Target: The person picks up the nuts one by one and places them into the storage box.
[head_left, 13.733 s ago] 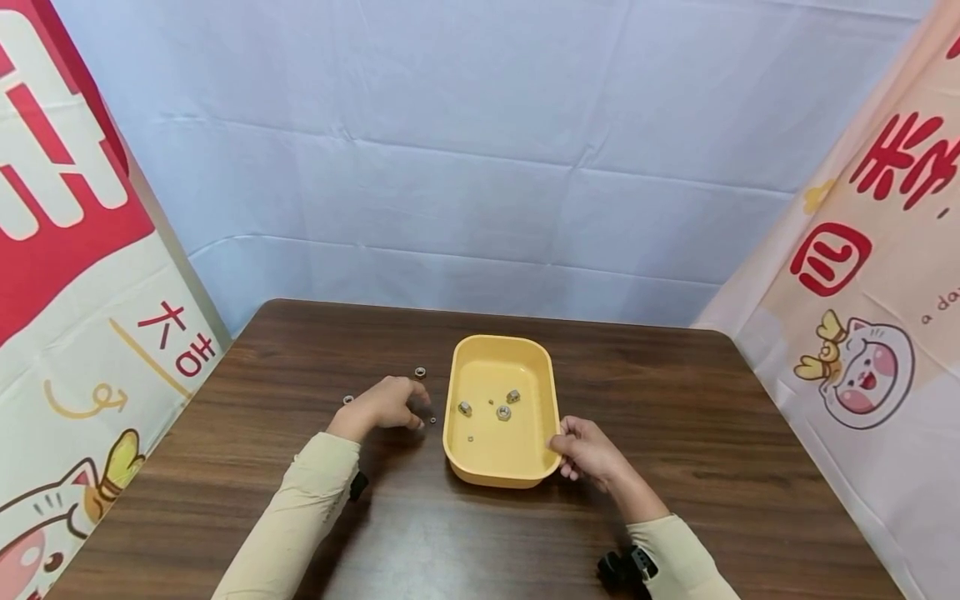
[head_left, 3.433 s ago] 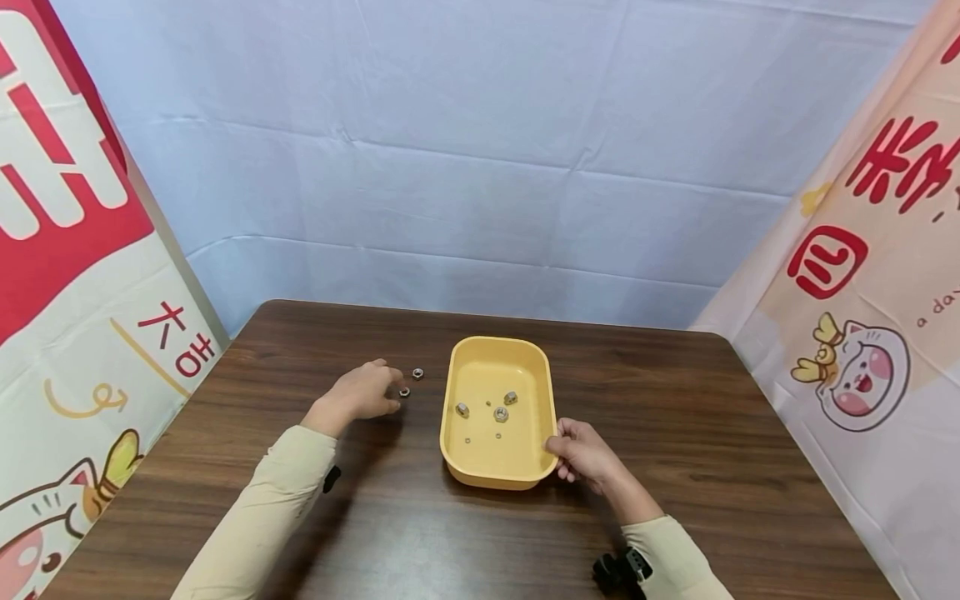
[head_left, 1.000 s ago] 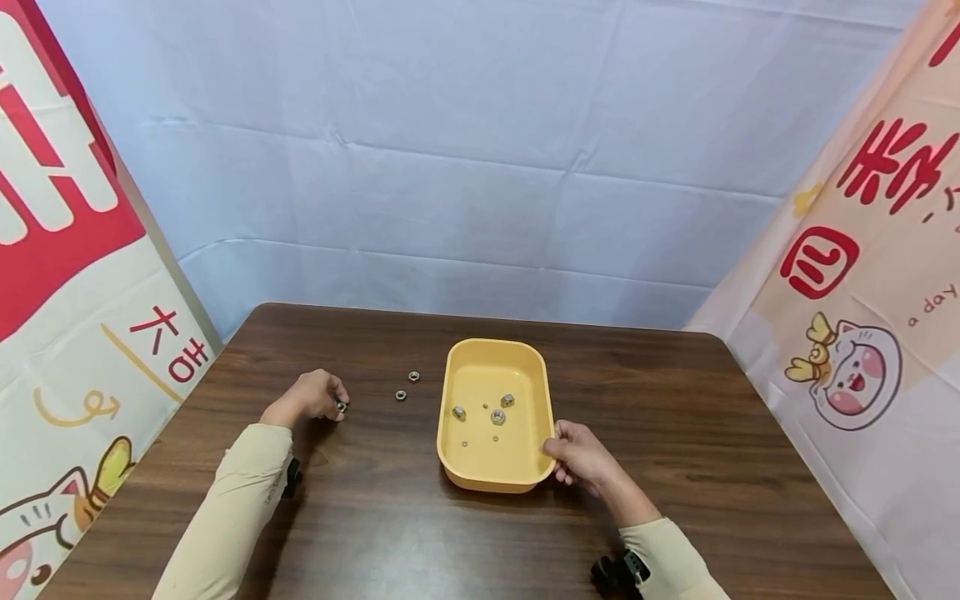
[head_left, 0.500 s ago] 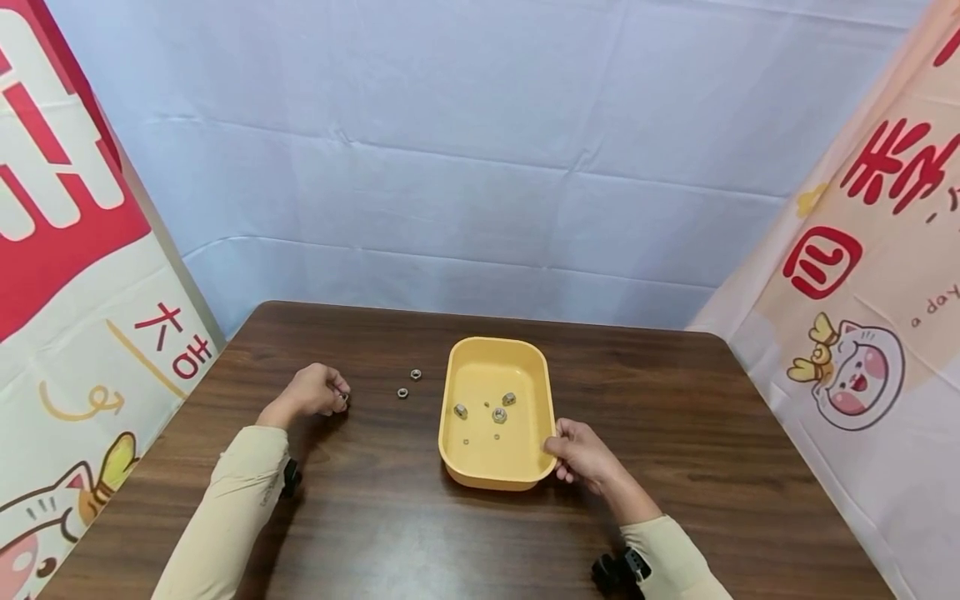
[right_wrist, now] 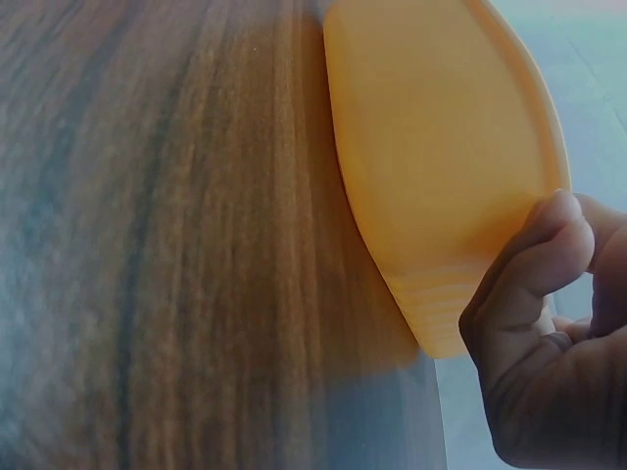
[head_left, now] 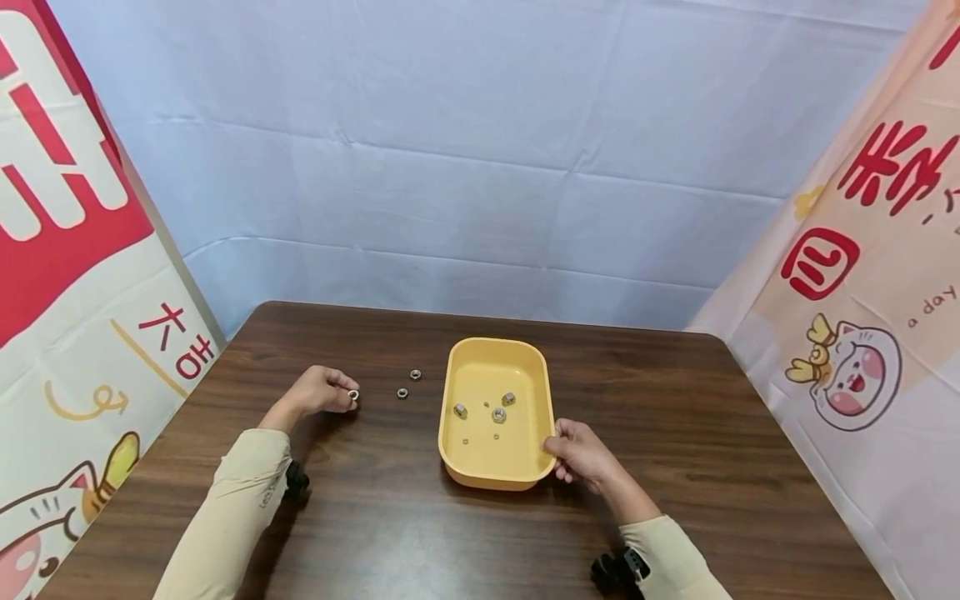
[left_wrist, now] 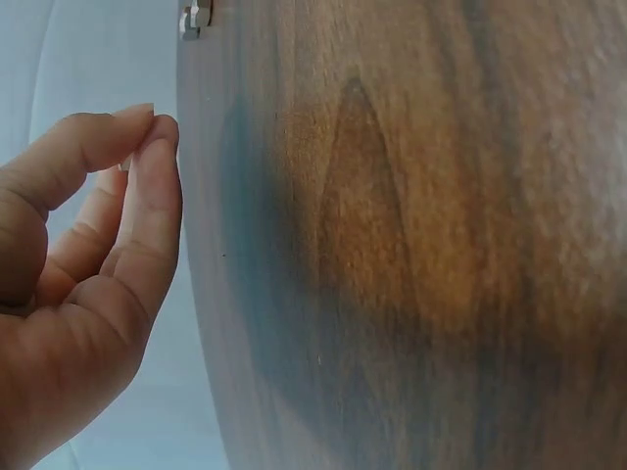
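A metal nut (head_left: 353, 395) is pinched between the thumb and fingertips of my left hand (head_left: 321, 390), just above the left part of the table. In the left wrist view, my fingers (left_wrist: 152, 186) hide nearly all of that nut. To its right, two nuts lie on the wood, one nearer (head_left: 402, 393) and one farther back (head_left: 416, 375). My right hand (head_left: 581, 454) grips the rim of a yellow plastic tray (head_left: 495, 477) at its near right corner. Inside the tray are larger nuts, such as a hex nut (head_left: 499, 415), and several tiny ones.
The dark wooden table (head_left: 675, 417) has rounded far corners. A pale blue cloth (head_left: 450, 167) hangs behind it, and printed cloths hang at the left (head_left: 75, 275) and right (head_left: 900, 275). Black wrist cameras are strapped to both forearms.
My left hand has picked a nut off the table at the left and lifted it slightly, moving a little right. A tiny nut was added to the tray earlier. The right hand stays put.
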